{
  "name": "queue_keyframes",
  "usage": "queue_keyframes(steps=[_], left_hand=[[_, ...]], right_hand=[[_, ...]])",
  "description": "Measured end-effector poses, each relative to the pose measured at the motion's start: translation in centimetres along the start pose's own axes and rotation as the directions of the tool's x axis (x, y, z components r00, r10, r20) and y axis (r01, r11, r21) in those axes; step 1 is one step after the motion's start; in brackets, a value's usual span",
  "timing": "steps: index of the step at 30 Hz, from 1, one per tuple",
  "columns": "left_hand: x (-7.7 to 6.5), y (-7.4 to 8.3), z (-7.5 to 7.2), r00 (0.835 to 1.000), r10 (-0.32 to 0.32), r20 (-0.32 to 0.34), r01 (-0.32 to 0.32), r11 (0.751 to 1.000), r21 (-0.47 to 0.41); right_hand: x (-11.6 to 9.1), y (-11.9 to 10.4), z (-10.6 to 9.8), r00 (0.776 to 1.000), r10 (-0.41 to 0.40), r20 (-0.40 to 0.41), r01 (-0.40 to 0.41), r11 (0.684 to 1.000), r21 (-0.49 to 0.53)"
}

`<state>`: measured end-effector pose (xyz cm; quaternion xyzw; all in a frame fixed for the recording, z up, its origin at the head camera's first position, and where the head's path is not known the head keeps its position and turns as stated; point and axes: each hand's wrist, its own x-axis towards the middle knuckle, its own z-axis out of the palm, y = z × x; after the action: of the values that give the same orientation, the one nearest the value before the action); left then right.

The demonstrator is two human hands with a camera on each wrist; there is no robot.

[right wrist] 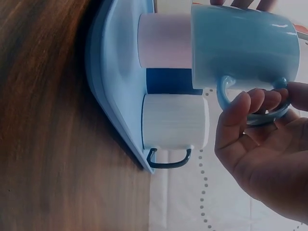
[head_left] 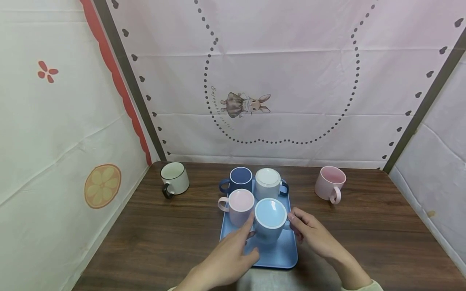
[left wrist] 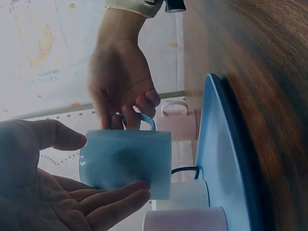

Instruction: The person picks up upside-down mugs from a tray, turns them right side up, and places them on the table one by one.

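Note:
Above the front part of a blue tray (head_left: 271,256), a light blue mug (head_left: 270,224) is held up with its base facing upward. My right hand (head_left: 314,234) grips its handle, fingers curled through the loop in the right wrist view. On the opposite side, my left hand (head_left: 229,254) has its fingers mostly straight along the mug's wall, thumb near the base edge in the left wrist view. Just left of it on the tray stands a pink mug (head_left: 241,212). Behind are a navy mug (head_left: 241,178) and a white mug (head_left: 267,188) with a dark handle.
A white mug with a black rim and handle (head_left: 175,180) stands at the back left of the wooden table (head_left: 156,242). Another pink mug (head_left: 325,188) stands upright at the back right. Patterned cloth walls (head_left: 309,93) border the table behind and at both sides.

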<state>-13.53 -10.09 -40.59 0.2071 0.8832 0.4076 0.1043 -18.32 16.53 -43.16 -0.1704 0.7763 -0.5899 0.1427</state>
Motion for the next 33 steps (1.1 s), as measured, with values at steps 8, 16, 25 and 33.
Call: queue_keyframes(steps=[8,16,25,33], left_hand=[[0.3,-1.5,-0.2,0.999,-0.013,-0.045,0.011,0.999,-0.047],[1.6,-4.3,-0.2,0.992,-0.075,0.098,0.106,0.924,-0.368],[3.2,-5.3,0.0,0.905,-0.026,0.426,0.337,0.653,-0.678],[3.8,-5.5,0.3,0.872,0.016,0.489,0.389,0.582,-0.714]], right_hand=[[-0.1,-0.2,0.0,1.0,0.022,-0.014,-0.023,0.999,-0.028],[-0.2,-0.3,-0.1,1.0,0.013,-0.002,-0.013,0.999,-0.038],[-0.3,-0.4,0.1,0.998,-0.065,-0.006,0.065,0.997,-0.038],[-0.4,-0.2,0.2,0.994,-0.108,-0.018,0.107,0.992,-0.071]])
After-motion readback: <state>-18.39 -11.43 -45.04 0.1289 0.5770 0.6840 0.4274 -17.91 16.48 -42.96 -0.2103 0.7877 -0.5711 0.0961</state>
